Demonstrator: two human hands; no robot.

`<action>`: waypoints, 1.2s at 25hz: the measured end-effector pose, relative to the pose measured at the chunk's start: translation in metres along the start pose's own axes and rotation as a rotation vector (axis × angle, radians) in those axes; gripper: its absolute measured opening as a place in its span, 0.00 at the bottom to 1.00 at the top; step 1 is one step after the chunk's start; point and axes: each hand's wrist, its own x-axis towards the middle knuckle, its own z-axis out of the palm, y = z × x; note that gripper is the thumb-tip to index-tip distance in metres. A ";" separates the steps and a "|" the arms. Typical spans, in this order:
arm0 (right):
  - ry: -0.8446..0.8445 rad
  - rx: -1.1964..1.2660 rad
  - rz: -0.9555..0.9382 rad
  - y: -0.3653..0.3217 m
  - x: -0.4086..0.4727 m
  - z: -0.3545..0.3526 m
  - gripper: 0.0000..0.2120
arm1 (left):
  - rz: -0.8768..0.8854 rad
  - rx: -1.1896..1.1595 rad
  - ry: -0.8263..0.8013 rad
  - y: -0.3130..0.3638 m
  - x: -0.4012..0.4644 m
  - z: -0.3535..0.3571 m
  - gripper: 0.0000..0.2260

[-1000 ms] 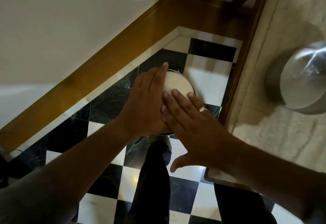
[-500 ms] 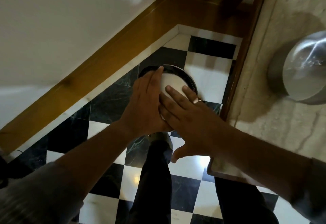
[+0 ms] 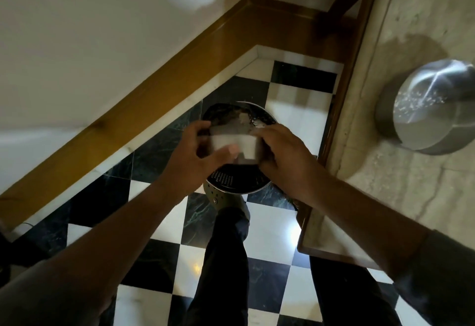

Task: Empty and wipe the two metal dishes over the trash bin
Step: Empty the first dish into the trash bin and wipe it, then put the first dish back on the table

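Observation:
Both my hands hold one small round metal dish (image 3: pixel 232 143) just above the trash bin (image 3: pixel 231 180), a perforated metal bin with a dark liner, standing on the floor. The dish is blurred and pale, and its side wall faces me. My left hand (image 3: pixel 190 161) grips its left side with the thumb across the front. My right hand (image 3: pixel 285 156) clasps its right side. The second metal dish (image 3: pixel 431 104) lies upside down on the marble counter (image 3: pixel 411 192) to the right, away from both hands.
The bin stands in a corner of black-and-white checkered floor (image 3: pixel 164 225), with a wooden baseboard (image 3: pixel 164 86) behind it and the counter's wooden edge (image 3: pixel 341 110) to its right. My shoe (image 3: pixel 223 201) touches the bin's near side.
The dish lay flat under both palms over the bin; it is now turned onto its side and gripped at both ends. The bin's opening has come into view.

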 end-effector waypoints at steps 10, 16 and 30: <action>0.106 0.678 0.643 -0.027 0.001 0.006 0.20 | -0.398 -0.375 0.307 0.050 -0.021 0.011 0.27; 0.309 0.629 0.547 -0.043 -0.025 -0.067 0.13 | -0.182 -0.325 0.295 0.129 -0.047 0.042 0.16; 0.649 0.828 0.678 0.047 -0.142 -0.225 0.07 | -0.152 -0.263 0.097 0.252 -0.069 0.233 0.12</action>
